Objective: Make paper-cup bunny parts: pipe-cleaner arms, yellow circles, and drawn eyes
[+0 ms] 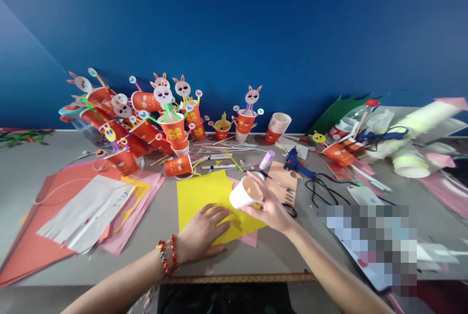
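Head view: the right hand [268,206] has its grip closed around a white paper cup [245,192], tilted on its side above the yellow paper sheet [204,194]. The cup looks light and crushable, best held gently round its wall. The left hand [204,232] presses flat, open, on the sheet on the worktop [164,265].

Ahead of me a deep blue wall [256,21] fills the whole far side, smooth and bare, meeting a second, paler blue wall [22,80] at the far left corner. Soft, even light falls on both, brightest on the left. Below them runs my grey desk [22,177], stretching wide from left to right, its far edge pushed up against the wall. A thin wooden strip [237,279] edges its near side.
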Demonstrator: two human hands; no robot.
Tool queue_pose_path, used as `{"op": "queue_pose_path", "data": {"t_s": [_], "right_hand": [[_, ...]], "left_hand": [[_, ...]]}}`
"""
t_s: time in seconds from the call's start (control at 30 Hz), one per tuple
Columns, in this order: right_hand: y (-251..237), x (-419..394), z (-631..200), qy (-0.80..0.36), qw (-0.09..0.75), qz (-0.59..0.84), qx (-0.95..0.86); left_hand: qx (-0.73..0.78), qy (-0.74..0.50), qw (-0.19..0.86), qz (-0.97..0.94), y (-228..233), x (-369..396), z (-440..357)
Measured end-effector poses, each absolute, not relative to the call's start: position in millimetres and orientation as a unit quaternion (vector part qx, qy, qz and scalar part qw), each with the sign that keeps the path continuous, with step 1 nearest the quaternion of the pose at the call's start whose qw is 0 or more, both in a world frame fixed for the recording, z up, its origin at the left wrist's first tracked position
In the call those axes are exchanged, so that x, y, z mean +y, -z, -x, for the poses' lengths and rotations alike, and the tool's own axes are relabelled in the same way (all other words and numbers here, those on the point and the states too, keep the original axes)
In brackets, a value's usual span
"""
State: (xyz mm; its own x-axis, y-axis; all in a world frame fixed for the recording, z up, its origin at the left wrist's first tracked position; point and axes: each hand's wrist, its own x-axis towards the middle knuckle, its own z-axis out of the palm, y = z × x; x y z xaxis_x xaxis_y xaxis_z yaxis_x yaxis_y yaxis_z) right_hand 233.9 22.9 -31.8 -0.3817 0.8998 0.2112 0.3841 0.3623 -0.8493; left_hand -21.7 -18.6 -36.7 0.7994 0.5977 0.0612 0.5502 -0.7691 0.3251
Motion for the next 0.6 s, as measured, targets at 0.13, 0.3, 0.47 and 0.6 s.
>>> {"op": "queue_pose_path", "data": {"t_s": [0.13, 0.3, 0.47, 0.6], "right_hand": [[29.5, -8.4, -246.6, -0.299, 0.285, 0.428, -0.804], [42.8, -23.5, -239.0, -0.232, 0.256, 0.402, -0.848], [52.9, -20.7, -230.5, -0.212, 0.252, 0.395, -0.858], [57.4, -21.0, -237.3, -0.241, 0.254, 0.404, -0.845]], "left_hand": [[0.308, -0.107, 0.182, -0.928, 36.1, -18.3, 20.6], [0.39, -0.218, 0.246, -0.86, 41.8, -22.7, 16.6], [0.396, -0.259, 0.291, -0.831, 45.8, -23.8, 1.7], [0.39, -0.274, 0.313, -0.821, 46.6, -21.2, -5.2]]}}
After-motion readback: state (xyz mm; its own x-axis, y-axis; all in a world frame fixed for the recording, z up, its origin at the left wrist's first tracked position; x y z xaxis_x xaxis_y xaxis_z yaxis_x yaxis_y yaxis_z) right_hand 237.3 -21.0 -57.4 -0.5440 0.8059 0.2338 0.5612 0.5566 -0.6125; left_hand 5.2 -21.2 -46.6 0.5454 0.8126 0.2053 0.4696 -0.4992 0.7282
